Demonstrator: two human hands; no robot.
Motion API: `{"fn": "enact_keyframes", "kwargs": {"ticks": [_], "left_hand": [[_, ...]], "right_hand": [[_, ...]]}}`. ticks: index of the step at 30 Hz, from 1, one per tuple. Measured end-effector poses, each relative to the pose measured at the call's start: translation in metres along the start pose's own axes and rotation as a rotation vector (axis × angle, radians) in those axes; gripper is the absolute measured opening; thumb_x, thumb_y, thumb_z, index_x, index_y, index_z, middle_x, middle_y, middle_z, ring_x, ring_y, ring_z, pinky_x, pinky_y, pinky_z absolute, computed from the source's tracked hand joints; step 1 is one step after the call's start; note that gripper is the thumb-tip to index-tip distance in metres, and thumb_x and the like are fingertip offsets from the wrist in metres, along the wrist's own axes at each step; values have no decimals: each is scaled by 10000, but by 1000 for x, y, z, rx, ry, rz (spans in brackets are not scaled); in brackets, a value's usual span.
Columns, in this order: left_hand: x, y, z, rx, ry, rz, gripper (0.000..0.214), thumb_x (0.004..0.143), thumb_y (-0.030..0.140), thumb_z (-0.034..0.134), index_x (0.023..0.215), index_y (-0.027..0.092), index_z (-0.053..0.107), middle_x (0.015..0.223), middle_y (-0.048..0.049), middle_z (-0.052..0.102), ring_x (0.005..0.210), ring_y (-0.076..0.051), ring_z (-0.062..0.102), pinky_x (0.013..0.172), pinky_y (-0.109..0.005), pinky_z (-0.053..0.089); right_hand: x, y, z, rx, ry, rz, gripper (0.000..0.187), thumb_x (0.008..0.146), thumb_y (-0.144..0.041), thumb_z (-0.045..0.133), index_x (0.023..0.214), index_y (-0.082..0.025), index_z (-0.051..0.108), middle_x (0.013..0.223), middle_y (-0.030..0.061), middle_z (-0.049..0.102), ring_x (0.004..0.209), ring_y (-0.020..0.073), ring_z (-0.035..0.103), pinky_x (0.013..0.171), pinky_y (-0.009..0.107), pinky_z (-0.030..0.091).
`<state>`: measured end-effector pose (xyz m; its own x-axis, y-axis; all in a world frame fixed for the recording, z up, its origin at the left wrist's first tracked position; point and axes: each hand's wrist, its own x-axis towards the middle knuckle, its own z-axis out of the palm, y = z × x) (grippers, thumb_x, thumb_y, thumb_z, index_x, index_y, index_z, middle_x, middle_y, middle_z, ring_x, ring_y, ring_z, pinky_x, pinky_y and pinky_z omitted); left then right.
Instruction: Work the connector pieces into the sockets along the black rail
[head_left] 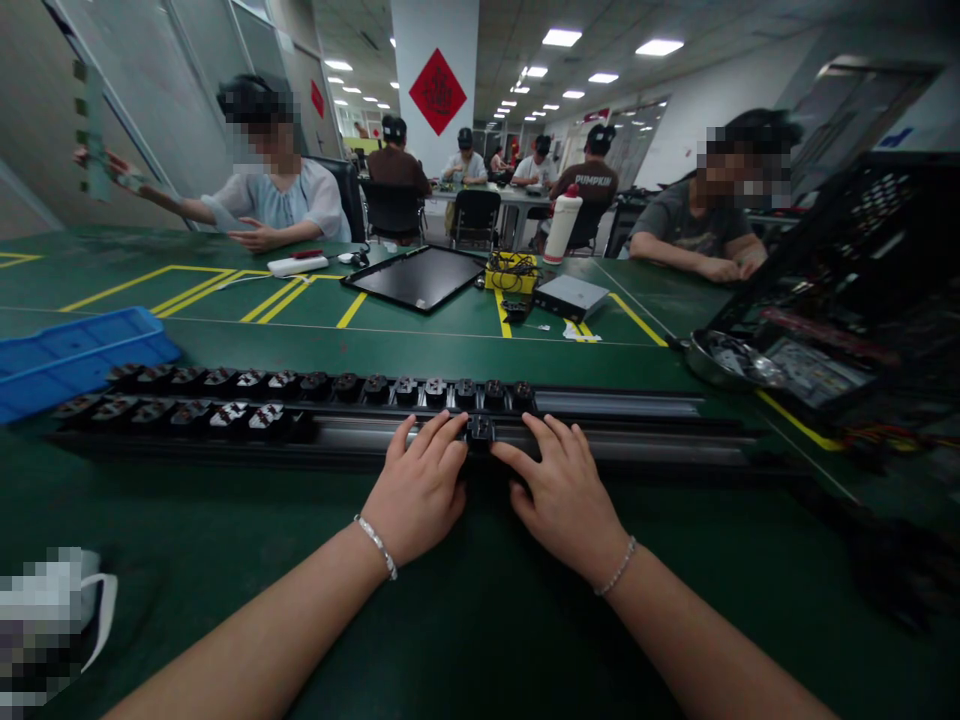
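Note:
A small black socket module [481,430] sits in the nearer black track rail [360,436], between my two hands. My left hand [421,490] is on its left side, fingers stretched over the rail and fingertips at the module's edge. From the right, my right hand [564,490] reaches in with its fingers spread and its index fingertip against or just beside the module. Several similar modules [266,418] fill the left part of this rail. Behind it, a second track rail [622,404] carries a row of modules [435,390] along its left and middle.
A blue plastic bin [82,360] stands at the left. Beyond the rails lie a flat black panel [420,277], a yellow box with cables [511,272] and a grey drive box [571,296]. A metal bowl [724,360] and open computer case [847,250] are at right. Co-workers sit across the table.

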<state>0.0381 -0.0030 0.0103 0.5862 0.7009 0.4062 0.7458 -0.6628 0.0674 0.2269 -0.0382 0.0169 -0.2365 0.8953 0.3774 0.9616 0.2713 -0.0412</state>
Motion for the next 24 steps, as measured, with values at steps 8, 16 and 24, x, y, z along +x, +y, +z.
{"fn": "enact_keyframes", "kwargs": {"ticks": [8, 16, 24], "left_hand": [[0, 0, -1, 8, -26, -6, 365, 759, 176, 502, 1123, 197, 506, 1401, -91, 408, 1316, -262, 306, 1075, -522, 190], [0, 0, -1, 17, -44, -9, 374, 760, 195, 513, 1134, 205, 505, 1407, -89, 398, 1315, -262, 301, 1077, -521, 184], [0, 0, -1, 22, -45, -11, 380, 763, 199, 508, 1142, 217, 504, 1409, -84, 394, 1314, -257, 302, 1081, -515, 179]], "right_hand": [[2, 7, 0, 13, -13, -30, 381, 780, -214, 523, 1137, -338, 568, 1328, 75, 442, 1253, 276, 341, 1027, 530, 248], [2, 8, 0, 7, -21, -22, 365, 791, -230, 511, 1136, -336, 568, 1329, 75, 444, 1252, 278, 340, 1031, 538, 232], [2, 9, 1, 10, -12, -32, 352, 784, -224, 511, 1114, -326, 580, 1316, 78, 464, 1232, 289, 358, 1019, 555, 233]]}}
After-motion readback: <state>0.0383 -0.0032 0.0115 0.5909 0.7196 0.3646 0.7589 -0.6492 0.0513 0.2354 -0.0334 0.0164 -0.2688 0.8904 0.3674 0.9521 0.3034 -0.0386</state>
